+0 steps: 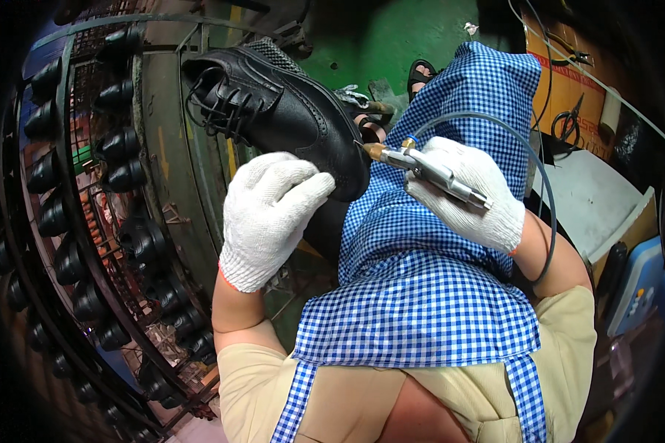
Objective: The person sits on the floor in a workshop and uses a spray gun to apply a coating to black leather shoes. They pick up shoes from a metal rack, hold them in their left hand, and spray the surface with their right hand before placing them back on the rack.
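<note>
A black leather lace-up shoe point(295, 111) with perforated trim lies slantwise in front of me, its toe pointing down and right. My left hand point(270, 210), in a white knit glove, is closed at the near edge of the toe, fingertips pressed to the leather. The thumb side is partly hidden. My right hand point(469, 188), gloved alike, wraps round a slim metal spray gun point(443, 177) with a brass nozzle. Its thin tip is at the far side of the toe; whether it touches I cannot tell. A clear hose point(528, 140) loops from the gun past my right wrist.
Racks point(70, 244) holding many black shoes stand along the left. On the right are a cardboard box point(569, 88), black scissors point(567, 122), a white board point(580, 196) and a blue-and-white case point(635, 288). A blue checked apron point(421, 310) covers my lap above a green floor point(377, 37).
</note>
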`<state>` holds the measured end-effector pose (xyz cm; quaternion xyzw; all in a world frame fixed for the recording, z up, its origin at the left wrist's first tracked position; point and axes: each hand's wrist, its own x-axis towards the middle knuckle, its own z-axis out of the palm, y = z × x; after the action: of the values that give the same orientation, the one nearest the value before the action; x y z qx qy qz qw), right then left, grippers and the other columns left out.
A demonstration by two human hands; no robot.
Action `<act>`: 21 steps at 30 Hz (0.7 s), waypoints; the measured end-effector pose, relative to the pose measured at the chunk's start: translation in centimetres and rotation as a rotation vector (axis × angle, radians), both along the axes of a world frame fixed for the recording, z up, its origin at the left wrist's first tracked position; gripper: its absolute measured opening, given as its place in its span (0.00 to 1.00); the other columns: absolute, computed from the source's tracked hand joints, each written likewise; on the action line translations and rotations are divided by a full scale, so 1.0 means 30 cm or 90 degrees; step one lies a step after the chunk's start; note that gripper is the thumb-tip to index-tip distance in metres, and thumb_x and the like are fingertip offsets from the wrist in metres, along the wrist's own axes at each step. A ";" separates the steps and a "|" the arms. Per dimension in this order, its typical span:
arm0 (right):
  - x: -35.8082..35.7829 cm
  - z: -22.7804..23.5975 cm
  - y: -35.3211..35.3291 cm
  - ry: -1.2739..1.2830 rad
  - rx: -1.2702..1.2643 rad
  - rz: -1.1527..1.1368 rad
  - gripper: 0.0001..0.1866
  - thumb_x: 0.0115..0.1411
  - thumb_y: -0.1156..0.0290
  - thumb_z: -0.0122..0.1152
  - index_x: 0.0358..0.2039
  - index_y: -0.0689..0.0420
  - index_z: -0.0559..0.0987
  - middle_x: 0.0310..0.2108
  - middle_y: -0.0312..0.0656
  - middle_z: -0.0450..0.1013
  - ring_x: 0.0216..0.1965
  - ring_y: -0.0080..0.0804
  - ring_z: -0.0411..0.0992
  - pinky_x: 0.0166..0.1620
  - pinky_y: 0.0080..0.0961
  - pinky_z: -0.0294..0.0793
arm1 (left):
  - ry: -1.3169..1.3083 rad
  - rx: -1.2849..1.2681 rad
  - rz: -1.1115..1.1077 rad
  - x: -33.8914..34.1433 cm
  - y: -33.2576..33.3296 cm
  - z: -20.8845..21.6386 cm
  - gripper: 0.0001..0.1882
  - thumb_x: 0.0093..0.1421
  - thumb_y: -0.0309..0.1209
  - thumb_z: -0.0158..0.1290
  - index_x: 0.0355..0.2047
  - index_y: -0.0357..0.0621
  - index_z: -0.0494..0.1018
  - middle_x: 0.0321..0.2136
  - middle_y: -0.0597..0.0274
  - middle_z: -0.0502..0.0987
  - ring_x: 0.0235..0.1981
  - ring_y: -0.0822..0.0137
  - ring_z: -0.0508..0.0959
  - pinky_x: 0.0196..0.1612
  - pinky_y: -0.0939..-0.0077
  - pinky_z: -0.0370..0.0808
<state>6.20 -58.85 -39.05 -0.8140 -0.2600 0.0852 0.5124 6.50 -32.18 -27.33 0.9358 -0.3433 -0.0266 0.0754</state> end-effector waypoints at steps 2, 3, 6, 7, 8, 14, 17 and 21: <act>-0.004 0.014 -0.018 -0.006 -0.003 0.000 0.11 0.65 0.60 0.65 0.33 0.56 0.82 0.28 0.44 0.74 0.28 0.42 0.76 0.32 0.35 0.77 | -0.018 0.024 -0.059 0.044 -0.020 0.005 0.26 0.38 0.24 0.71 0.41 0.50 0.81 0.39 0.63 0.80 0.49 0.54 0.81 0.55 0.53 0.78; -0.009 0.015 -0.025 -0.006 -0.004 -0.005 0.11 0.65 0.60 0.65 0.33 0.56 0.82 0.28 0.44 0.74 0.28 0.42 0.76 0.32 0.35 0.77 | -0.027 0.035 -0.088 0.064 -0.029 0.005 0.26 0.38 0.25 0.71 0.41 0.50 0.81 0.40 0.64 0.80 0.51 0.54 0.80 0.57 0.52 0.77; -0.034 0.014 -0.051 -0.013 -0.012 -0.026 0.11 0.63 0.62 0.67 0.31 0.57 0.81 0.29 0.45 0.74 0.28 0.42 0.76 0.33 0.34 0.78 | 0.013 0.019 -0.091 0.113 -0.051 -0.002 0.27 0.37 0.25 0.72 0.41 0.51 0.81 0.40 0.64 0.80 0.55 0.52 0.79 0.61 0.49 0.76; -0.032 0.012 -0.061 -0.021 -0.005 -0.033 0.11 0.62 0.63 0.67 0.31 0.57 0.81 0.29 0.45 0.74 0.28 0.42 0.76 0.33 0.34 0.78 | 0.029 0.015 -0.091 0.131 -0.066 0.002 0.27 0.36 0.25 0.72 0.41 0.51 0.81 0.40 0.63 0.80 0.56 0.52 0.79 0.60 0.50 0.76; -0.029 0.008 -0.069 -0.029 0.002 -0.040 0.11 0.62 0.63 0.68 0.31 0.57 0.81 0.29 0.44 0.74 0.29 0.42 0.76 0.33 0.34 0.78 | 0.045 0.000 -0.078 0.144 -0.084 0.006 0.27 0.38 0.25 0.72 0.42 0.50 0.81 0.40 0.61 0.80 0.55 0.50 0.79 0.59 0.51 0.76; -0.031 -0.025 -0.052 -0.052 0.058 -0.146 0.07 0.58 0.69 0.71 0.32 0.58 0.82 0.29 0.45 0.74 0.29 0.41 0.77 0.32 0.32 0.78 | 0.045 -0.031 -0.005 0.194 -0.140 -0.007 0.24 0.43 0.25 0.71 0.43 0.45 0.80 0.41 0.55 0.79 0.54 0.46 0.79 0.57 0.54 0.76; -0.003 -0.023 -0.033 -0.087 0.065 -0.194 0.07 0.58 0.69 0.71 0.32 0.58 0.81 0.29 0.45 0.74 0.28 0.41 0.77 0.31 0.32 0.78 | 0.012 -0.033 0.033 0.209 -0.161 -0.014 0.23 0.47 0.25 0.71 0.44 0.44 0.79 0.43 0.53 0.79 0.54 0.46 0.78 0.56 0.56 0.76; 0.047 -0.048 -0.012 -0.126 0.070 -0.235 0.06 0.61 0.70 0.69 0.34 0.59 0.82 0.28 0.45 0.74 0.27 0.40 0.76 0.30 0.32 0.77 | -0.015 -0.028 0.082 0.238 -0.191 -0.023 0.22 0.51 0.26 0.70 0.46 0.43 0.77 0.44 0.50 0.78 0.51 0.47 0.78 0.54 0.58 0.76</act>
<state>7.63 -59.21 -40.47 -0.8230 -0.1603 -0.1046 0.5348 13.65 -37.90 -28.01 0.9543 -0.2839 -0.0032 0.0937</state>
